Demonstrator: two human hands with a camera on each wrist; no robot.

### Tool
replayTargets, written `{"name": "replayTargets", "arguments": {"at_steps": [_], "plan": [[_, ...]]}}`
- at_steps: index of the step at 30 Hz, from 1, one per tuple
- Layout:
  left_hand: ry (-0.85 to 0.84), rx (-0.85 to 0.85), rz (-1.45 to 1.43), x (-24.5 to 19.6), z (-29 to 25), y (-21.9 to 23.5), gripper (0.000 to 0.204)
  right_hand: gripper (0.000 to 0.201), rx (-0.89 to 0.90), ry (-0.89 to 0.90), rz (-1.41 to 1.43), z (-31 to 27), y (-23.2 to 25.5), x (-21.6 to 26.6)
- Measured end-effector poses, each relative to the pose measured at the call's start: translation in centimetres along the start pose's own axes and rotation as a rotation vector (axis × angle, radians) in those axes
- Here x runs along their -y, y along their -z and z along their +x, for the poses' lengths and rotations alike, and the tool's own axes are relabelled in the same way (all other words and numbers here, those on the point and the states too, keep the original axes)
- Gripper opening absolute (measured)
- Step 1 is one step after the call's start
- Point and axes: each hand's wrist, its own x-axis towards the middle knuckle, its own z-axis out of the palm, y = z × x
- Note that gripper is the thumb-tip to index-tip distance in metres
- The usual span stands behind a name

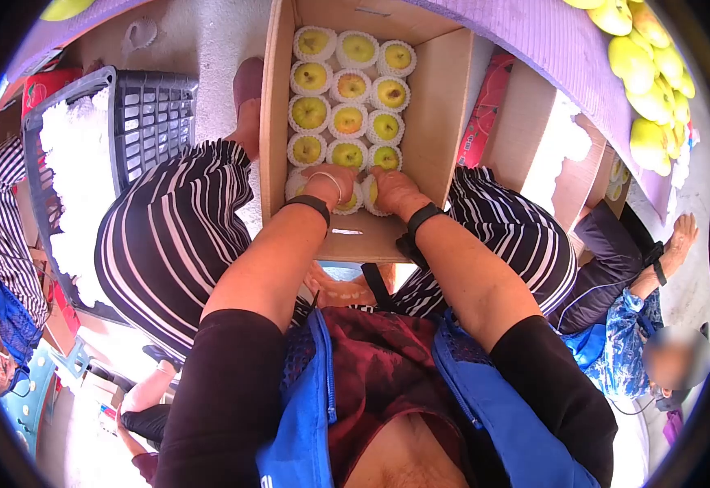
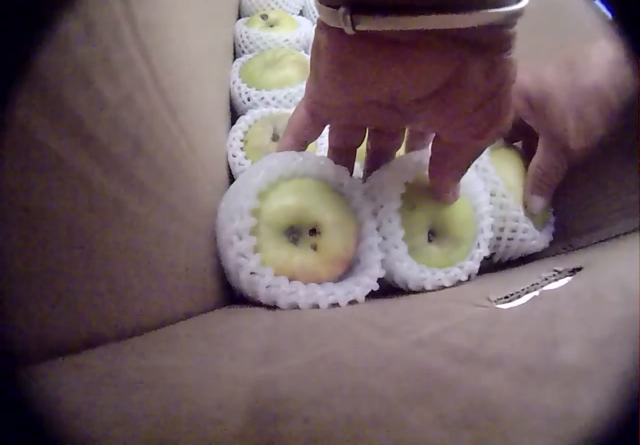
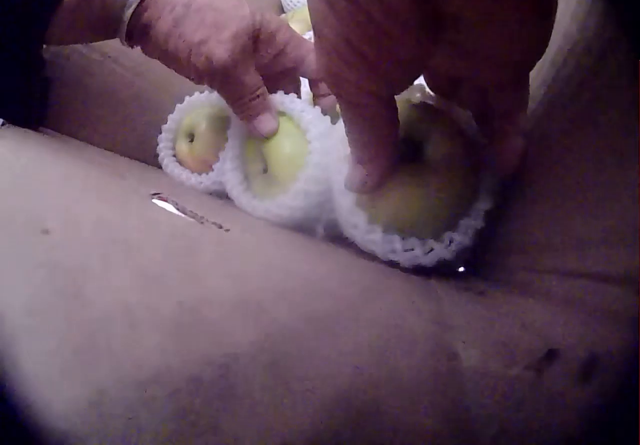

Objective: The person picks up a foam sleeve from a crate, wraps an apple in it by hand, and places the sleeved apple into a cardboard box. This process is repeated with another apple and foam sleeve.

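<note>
A cardboard box (image 1: 440, 114) between the person's knees holds rows of yellow-green apples, each in a white foam net. In the row nearest the body, the left hand (image 1: 330, 180) grips the middle apple (image 2: 437, 227), its thumb on the front and its fingers reaching down behind. To its left sits another netted apple (image 2: 305, 230), close against the box's side wall. The right hand (image 1: 397, 193) holds the right-hand apple (image 3: 425, 200) of that row, thumb on its face and fingers around the far side. Both hands partly cover the apples behind.
A dark plastic crate (image 1: 155, 114) stands left of the box. More apples (image 1: 656, 81) lie on a purple padded surface (image 1: 534, 41) at the upper right. Other people sit close on both sides. A small slot (image 2: 535, 287) is cut in the box's near wall.
</note>
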Motion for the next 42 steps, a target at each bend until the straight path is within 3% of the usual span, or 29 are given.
{"name": "replayTargets", "arguments": {"at_steps": [7, 9, 11, 13, 19, 22, 24, 29, 31, 33, 35, 36, 38, 41, 42], "plan": [[0.022, -0.007, 0.099, -0.6, -0.1, -0.2, 0.057, 0.038, -0.007, 0.092, -0.109, -0.6, -0.9, 0.0], [-0.042, 0.008, 0.016, -0.1, -0.1, -0.1, 0.046, 0.036, -0.037, 0.140, -0.111, -0.3, -0.4, -0.3], [-0.053, 0.044, 0.003, 0.5, 0.6, 0.1, 0.047, 0.051, 0.002, 0.119, -0.081, 0.0, -0.8, -0.6], [-0.066, 0.085, -0.012, 0.4, 1.0, -0.6, 0.048, 0.052, 0.009, 0.106, -0.098, 0.0, -1.3, -0.9], [0.005, 0.001, 0.092, 0.6, -0.4, 0.2, 0.059, 0.061, 0.046, 0.099, -0.117, 0.6, -0.3, -0.8], [-0.020, -0.017, -0.142, 1.6, 0.1, 0.1, 0.058, 0.056, 0.037, 0.070, -0.045, 0.5, -0.5, -0.9], [-0.040, -0.104, -0.329, 2.2, 0.8, -0.3, 0.056, 0.049, 0.010, 0.057, -0.012, 0.2, -0.5, -0.8], [0.006, -0.168, -0.272, 1.8, 0.7, -0.1, 0.047, 0.042, 0.009, 0.034, -0.036, 0.4, 0.5, -0.2], [-0.093, -0.400, -0.292, 1.9, 0.7, 0.0, 0.029, 0.032, -0.124, 0.031, -0.032, 1.5, -0.1, -1.3], [0.051, -0.420, -0.348, 0.9, 0.9, 1.2, 0.027, 0.032, -0.151, 0.103, -0.061, -0.3, 3.1, 0.1], [0.127, -0.600, -0.515, -0.3, 0.9, 2.1, 0.033, 0.033, -0.212, 0.079, 0.007, -1.6, 5.6, 1.7], [0.148, -0.554, -0.609, -1.4, -5.3, 5.1, 0.030, 0.032, -0.312, 0.040, -0.034, -1.3, 6.0, 1.8], [0.220, -0.638, -0.619, -2.2, -7.2, 7.1, 0.033, 0.029, -0.304, 0.006, -0.044, -3.9, 9.1, 4.6], [0.073, -0.771, -0.613, -3.6, -16.3, 9.9, 0.034, 0.025, -0.398, 0.272, -0.213, -4.0, 11.3, 3.4], [-0.007, -0.825, -0.592, -3.5, -18.9, 10.1, 0.033, 0.022, -0.481, 0.400, -0.204, -8.6, 12.8, 5.4]]}}
